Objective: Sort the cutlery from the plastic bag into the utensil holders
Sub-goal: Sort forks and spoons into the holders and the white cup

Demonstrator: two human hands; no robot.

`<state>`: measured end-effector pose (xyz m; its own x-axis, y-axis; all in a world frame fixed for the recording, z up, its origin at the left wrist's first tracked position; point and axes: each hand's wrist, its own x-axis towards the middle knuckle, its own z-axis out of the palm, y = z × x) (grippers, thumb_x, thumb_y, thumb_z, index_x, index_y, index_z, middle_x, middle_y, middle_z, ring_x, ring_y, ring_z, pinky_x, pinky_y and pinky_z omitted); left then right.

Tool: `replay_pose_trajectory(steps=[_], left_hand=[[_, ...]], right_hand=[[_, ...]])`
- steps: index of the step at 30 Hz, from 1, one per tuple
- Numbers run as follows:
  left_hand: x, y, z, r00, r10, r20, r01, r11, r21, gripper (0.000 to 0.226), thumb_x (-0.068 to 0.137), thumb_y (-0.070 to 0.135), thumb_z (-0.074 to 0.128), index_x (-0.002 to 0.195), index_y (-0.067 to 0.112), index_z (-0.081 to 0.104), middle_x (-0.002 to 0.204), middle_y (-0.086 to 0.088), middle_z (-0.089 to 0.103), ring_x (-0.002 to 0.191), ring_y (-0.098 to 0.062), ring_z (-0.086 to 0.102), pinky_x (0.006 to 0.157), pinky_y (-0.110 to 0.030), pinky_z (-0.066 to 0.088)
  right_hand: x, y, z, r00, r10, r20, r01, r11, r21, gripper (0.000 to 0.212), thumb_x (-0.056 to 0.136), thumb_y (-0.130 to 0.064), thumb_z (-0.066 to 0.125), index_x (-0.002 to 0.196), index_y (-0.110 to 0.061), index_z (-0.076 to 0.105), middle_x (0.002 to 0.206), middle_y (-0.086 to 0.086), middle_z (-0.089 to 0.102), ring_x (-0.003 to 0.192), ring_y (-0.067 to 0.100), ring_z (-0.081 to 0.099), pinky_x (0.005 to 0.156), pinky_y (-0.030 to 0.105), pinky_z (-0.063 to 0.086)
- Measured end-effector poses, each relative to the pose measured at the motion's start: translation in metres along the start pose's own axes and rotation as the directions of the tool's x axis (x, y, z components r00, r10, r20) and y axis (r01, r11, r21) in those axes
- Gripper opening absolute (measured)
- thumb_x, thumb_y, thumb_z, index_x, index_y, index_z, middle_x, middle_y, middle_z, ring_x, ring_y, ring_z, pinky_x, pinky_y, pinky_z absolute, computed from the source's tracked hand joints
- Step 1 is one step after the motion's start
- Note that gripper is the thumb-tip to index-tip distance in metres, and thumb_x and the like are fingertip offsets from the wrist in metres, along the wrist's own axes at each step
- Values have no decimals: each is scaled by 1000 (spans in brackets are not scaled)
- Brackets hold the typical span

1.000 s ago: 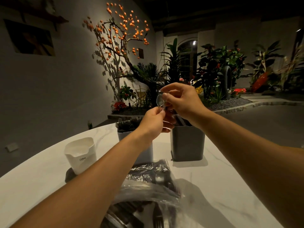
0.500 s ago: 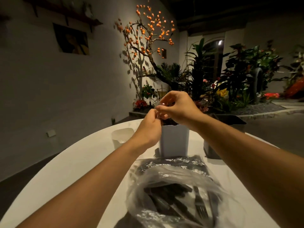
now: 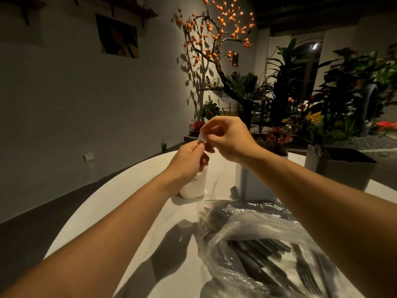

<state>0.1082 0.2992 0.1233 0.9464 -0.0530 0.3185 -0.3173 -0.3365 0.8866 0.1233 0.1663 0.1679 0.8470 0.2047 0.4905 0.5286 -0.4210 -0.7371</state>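
Take the white holder (image 3: 192, 186) as your landmark; it stands on the bench (image 3: 120, 203) right under your hands. Your left hand (image 3: 189, 159) hovers just above its rim, thumb and fingers curled and pinching the lower end of a small pale piece (image 3: 202, 138), clear or whitish; what kind of cutlery it is, I cannot tell, it is too small and half hidden. Your right hand (image 3: 231, 138) sits above and to the right of the holder, fingertips pinched on the upper end of the same piece. So both hands grip one thing between them.

To do this step well, you probably want to settle which hand carries the piece, let the other release, and turn it upright before lowering it straight into the holder's mouth. Your left wrist covers much of the opening, so shift it aside first or you may clip the rim and tip the light holder.

Right of the white holder stands a pale square holder (image 3: 247, 181), mostly behind your right forearm, and further right a dark grey one (image 3: 343, 168). Make sure this piece belongs in the white one rather than those.

In front of the holder and to its right lies the plastic bag (image 3: 257, 244), with black cutlery (image 3: 268, 261) inside, forks among it. Plenty is left to sort.
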Motion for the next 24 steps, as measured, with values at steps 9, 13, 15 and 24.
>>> replay_pose_trajectory(steps=[9,13,15,24], left_hand=[[38,-41,-25,945,-9,-326,32,997,65,38,106,26,31,103,14,67,101,-1,66,100,-20,59,90,-40,49],[47,-62,-21,944,-55,-326,89,992,91,42,108,31,26,108,16,65,108,-2,64,103,-18,56,84,-32,43],[48,-67,-18,944,-74,-321,111,989,100,43,109,31,25,110,15,65,109,-3,64,104,-18,56,83,-31,42],[20,-36,3,970,-51,-239,66,996,54,29,106,29,36,107,18,62,98,-1,65,97,-21,62,89,-42,54]], right_hand=[[44,51,56,976,-174,-134,115,924,-366,21,86,-5,72,102,-16,62,98,0,66,87,16,63,78,36,59],[49,87,81,989,-33,145,111,812,-573,13,91,-15,69,102,-23,70,103,0,70,94,22,66,81,35,58],[46,96,82,973,30,227,132,738,-662,21,91,-18,70,110,-25,73,111,2,70,97,24,65,84,32,56],[11,59,23,992,-29,125,100,783,-613,19,91,-18,65,108,-23,71,109,-2,65,96,18,62,82,38,57]])
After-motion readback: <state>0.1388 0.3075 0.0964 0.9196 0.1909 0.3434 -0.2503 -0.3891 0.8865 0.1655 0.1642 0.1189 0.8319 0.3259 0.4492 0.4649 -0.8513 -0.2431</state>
